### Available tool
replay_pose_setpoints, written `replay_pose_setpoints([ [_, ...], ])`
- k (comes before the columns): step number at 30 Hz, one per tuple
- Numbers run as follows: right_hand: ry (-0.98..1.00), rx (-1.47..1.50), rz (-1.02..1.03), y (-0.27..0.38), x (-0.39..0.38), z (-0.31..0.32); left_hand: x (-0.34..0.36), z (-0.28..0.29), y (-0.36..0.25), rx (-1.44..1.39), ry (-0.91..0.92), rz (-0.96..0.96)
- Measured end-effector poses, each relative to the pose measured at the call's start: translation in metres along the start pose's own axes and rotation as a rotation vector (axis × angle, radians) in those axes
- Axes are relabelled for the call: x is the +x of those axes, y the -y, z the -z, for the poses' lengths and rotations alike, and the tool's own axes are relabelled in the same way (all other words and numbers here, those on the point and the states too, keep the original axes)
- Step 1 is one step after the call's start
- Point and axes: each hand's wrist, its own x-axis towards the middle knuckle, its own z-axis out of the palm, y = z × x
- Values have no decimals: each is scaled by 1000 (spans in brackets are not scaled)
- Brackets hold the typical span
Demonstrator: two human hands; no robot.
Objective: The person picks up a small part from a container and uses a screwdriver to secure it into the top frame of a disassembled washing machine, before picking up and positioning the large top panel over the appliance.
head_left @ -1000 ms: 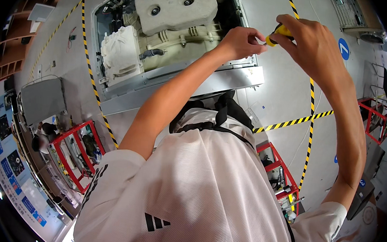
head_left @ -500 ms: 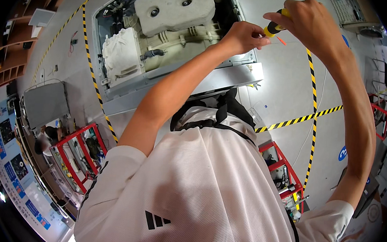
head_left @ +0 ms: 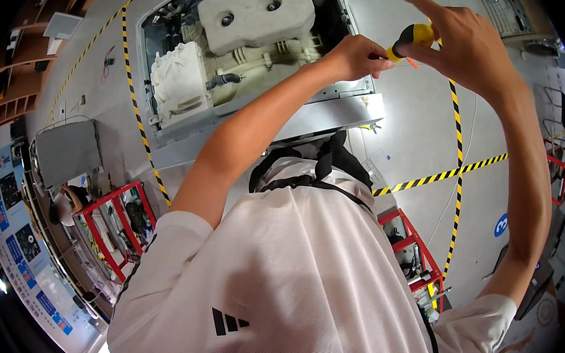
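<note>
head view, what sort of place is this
Likely an appliance repair or training workshop: an opened washing machine, black-and-yellow floor tape and a red-framed tool cart are in view.

Light: indoor, moderately bright at centre, falling to black at the corners. Floor (head_left: 421, 138), right of centre: pale, bright patch beside the machine; light source overhead not shown. Panel (head_left: 340, 115): metallic glare at right end. Machine (head_left: 258, 15): casing pale, deep shadow in its recesses. Shirt (head_left: 317, 245): evenly lit folds, broad soft grey shadow below the middle. Lamp (head_left: 2, 285), lower left: small white flare. Hands, left (head_left: 358, 58) and right (head_left: 475, 52): outlines readable, fingertip detail too small to tell. Distortion: strong fisheye; shelves (head_left: 30, 57) tilted, wall display (head_left: 22, 242) curved, its lettering soft.
</note>
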Motion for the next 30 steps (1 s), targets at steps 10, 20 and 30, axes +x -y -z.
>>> replay_pose_setpoints([
  [10,166,17,-35,-1,2,12,0,-1,-4,6,16,-77],
  [20,293,12,-130,1,3,13,2,-2,-7,-72,17,-27],
  [30,298,-59,-58,9,9,20,4,-1,-3,-25,3,-93],
])
